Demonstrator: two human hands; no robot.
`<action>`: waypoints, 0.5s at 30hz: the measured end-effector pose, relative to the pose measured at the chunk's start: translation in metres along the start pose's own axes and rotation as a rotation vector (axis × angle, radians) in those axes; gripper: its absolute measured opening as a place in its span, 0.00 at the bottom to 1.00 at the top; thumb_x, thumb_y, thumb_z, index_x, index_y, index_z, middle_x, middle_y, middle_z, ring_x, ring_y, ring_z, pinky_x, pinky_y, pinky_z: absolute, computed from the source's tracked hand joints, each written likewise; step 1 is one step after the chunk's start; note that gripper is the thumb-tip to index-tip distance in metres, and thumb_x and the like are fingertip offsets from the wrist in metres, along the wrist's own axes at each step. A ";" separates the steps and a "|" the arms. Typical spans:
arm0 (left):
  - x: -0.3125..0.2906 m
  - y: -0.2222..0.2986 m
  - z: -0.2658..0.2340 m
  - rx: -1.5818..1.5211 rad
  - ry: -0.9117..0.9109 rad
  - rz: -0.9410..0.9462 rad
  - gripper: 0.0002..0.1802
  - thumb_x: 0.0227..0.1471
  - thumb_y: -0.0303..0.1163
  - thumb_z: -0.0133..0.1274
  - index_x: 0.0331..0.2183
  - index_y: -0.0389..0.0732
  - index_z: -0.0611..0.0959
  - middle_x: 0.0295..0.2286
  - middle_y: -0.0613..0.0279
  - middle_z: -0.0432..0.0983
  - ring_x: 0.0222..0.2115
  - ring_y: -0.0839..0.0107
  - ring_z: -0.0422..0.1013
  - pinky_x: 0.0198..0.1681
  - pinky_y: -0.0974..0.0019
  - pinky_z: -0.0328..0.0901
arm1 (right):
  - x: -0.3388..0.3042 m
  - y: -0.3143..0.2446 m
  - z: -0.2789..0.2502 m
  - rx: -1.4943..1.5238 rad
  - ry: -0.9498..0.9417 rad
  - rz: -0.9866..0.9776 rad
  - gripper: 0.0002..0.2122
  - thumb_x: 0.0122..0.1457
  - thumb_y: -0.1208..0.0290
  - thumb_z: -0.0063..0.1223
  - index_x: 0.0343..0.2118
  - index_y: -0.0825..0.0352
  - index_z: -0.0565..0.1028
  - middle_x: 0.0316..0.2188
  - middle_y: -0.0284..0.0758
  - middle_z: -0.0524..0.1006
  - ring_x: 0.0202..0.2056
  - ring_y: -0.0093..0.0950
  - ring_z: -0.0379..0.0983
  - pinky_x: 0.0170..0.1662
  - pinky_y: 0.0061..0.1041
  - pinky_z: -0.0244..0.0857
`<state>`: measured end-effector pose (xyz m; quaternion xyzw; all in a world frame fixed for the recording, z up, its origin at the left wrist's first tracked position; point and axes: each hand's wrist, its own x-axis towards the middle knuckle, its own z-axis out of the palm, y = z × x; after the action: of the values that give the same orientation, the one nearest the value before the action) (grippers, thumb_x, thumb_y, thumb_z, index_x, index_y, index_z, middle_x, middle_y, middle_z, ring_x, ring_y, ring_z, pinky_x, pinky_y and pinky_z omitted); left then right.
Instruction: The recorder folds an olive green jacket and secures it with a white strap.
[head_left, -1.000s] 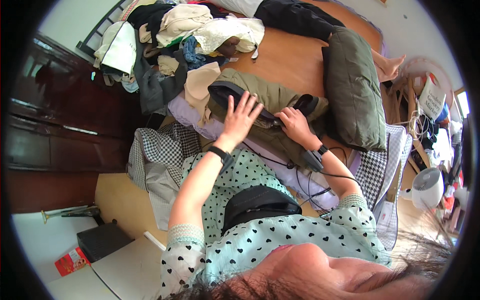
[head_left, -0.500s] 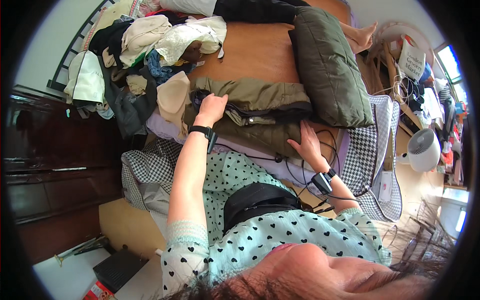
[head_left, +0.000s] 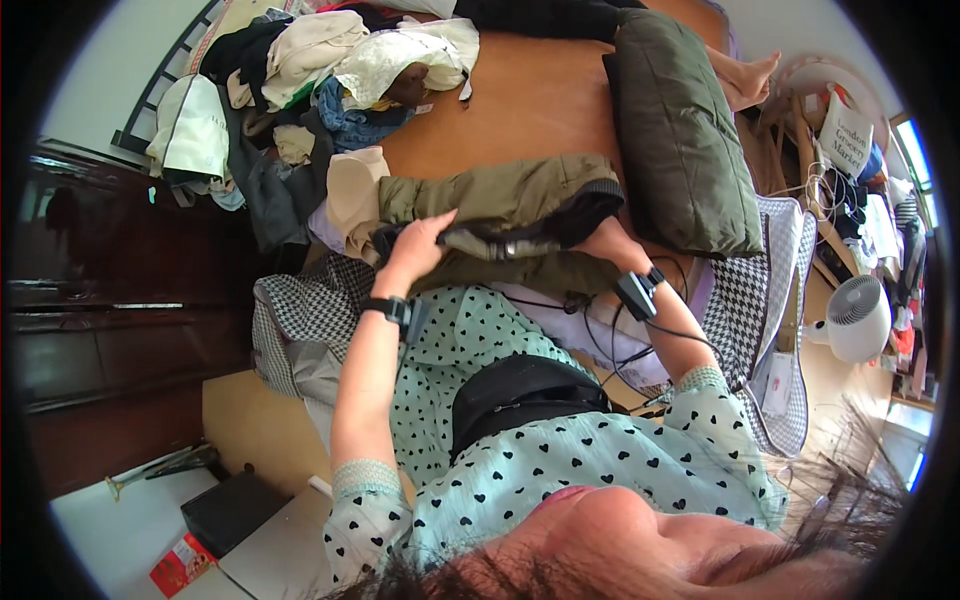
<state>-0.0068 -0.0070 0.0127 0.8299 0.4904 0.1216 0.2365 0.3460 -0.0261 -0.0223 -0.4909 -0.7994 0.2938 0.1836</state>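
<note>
A folded olive jacket [head_left: 500,192] with dark ribbed trim lies across the near edge of the bed. My left hand [head_left: 415,248] is closed on its left end, thumb and fingers at the dark inner edge. At the right end my right hand [head_left: 608,246] reaches in under the raised dark trim and bears it up; its fingertips are hidden by the cloth. The middle of the raised edge, with a metal fastener, is blurred. Beside the jacket on the right lies a puffy dark green folded bundle [head_left: 685,140]. A beige moulded cup-shaped garment [head_left: 355,195] touches its left end.
Piled clothes [head_left: 320,60] cover the bed's far left. Another person's legs [head_left: 540,18] and bare foot [head_left: 745,80] lie at the far side. Houndstooth fabric [head_left: 755,290] hangs by the bed, black cables [head_left: 625,345] run near my right wrist, and a white fan [head_left: 857,318] stands right.
My right hand has gone from lying flat beside the jacket to under its right end, and that edge has risen. My left hand has shifted slightly nearer to me. The whole view has shifted slightly.
</note>
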 end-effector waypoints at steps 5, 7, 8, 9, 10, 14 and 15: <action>0.053 0.014 -0.045 -0.154 0.357 -0.025 0.18 0.46 0.27 0.54 0.43 0.42 0.78 0.37 0.48 0.76 0.40 0.52 0.71 0.42 0.60 0.66 | 0.008 0.017 0.020 -0.105 0.215 0.023 0.38 0.40 0.57 0.65 0.55 0.68 0.63 0.56 0.50 0.61 0.58 0.46 0.53 0.60 0.33 0.48; 0.075 0.021 -0.055 -0.190 0.445 -0.104 0.17 0.46 0.25 0.53 0.41 0.42 0.79 0.36 0.49 0.76 0.39 0.52 0.71 0.41 0.59 0.66 | 0.006 0.015 0.028 -0.126 0.182 0.119 0.38 0.41 0.61 0.64 0.56 0.70 0.60 0.57 0.52 0.58 0.59 0.47 0.50 0.61 0.34 0.47; 0.081 0.022 -0.054 -0.188 0.453 -0.106 0.17 0.46 0.25 0.53 0.41 0.42 0.79 0.36 0.49 0.76 0.39 0.52 0.71 0.41 0.59 0.66 | 0.003 0.010 0.030 -0.128 0.182 0.112 0.38 0.41 0.61 0.64 0.56 0.70 0.60 0.57 0.52 0.58 0.59 0.47 0.50 0.61 0.34 0.47; 0.086 0.022 -0.053 -0.141 0.515 -0.035 0.17 0.45 0.25 0.53 0.41 0.42 0.79 0.35 0.50 0.76 0.39 0.52 0.71 0.40 0.59 0.66 | -0.002 -0.002 0.030 -0.168 0.229 0.033 0.34 0.42 0.63 0.63 0.53 0.69 0.63 0.54 0.52 0.62 0.57 0.47 0.54 0.58 0.36 0.51; 0.091 0.024 -0.051 -0.096 0.571 0.041 0.17 0.44 0.24 0.53 0.41 0.43 0.79 0.35 0.51 0.76 0.38 0.53 0.71 0.40 0.59 0.66 | -0.007 -0.012 0.029 -0.207 0.280 -0.038 0.30 0.43 0.65 0.61 0.51 0.69 0.65 0.51 0.52 0.65 0.54 0.48 0.59 0.55 0.38 0.54; 0.080 0.034 -0.047 0.033 0.422 0.060 0.22 0.41 0.21 0.53 0.42 0.46 0.78 0.31 0.55 0.73 0.36 0.54 0.70 0.38 0.57 0.66 | -0.021 -0.027 0.032 -0.208 0.135 0.103 0.18 0.45 0.69 0.59 0.38 0.68 0.69 0.31 0.46 0.73 0.36 0.47 0.68 0.41 0.39 0.60; 0.074 0.033 -0.045 0.061 0.335 0.121 0.24 0.40 0.19 0.51 0.44 0.45 0.78 0.32 0.55 0.72 0.36 0.53 0.70 0.38 0.58 0.65 | -0.021 -0.026 0.032 -0.205 0.136 0.104 0.18 0.45 0.69 0.59 0.38 0.68 0.69 0.31 0.46 0.73 0.36 0.47 0.68 0.41 0.39 0.60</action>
<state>0.0346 0.0568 0.0661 0.8329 0.4755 0.2571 0.1186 0.3189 -0.0633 -0.0297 -0.5667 -0.7843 0.1858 0.1707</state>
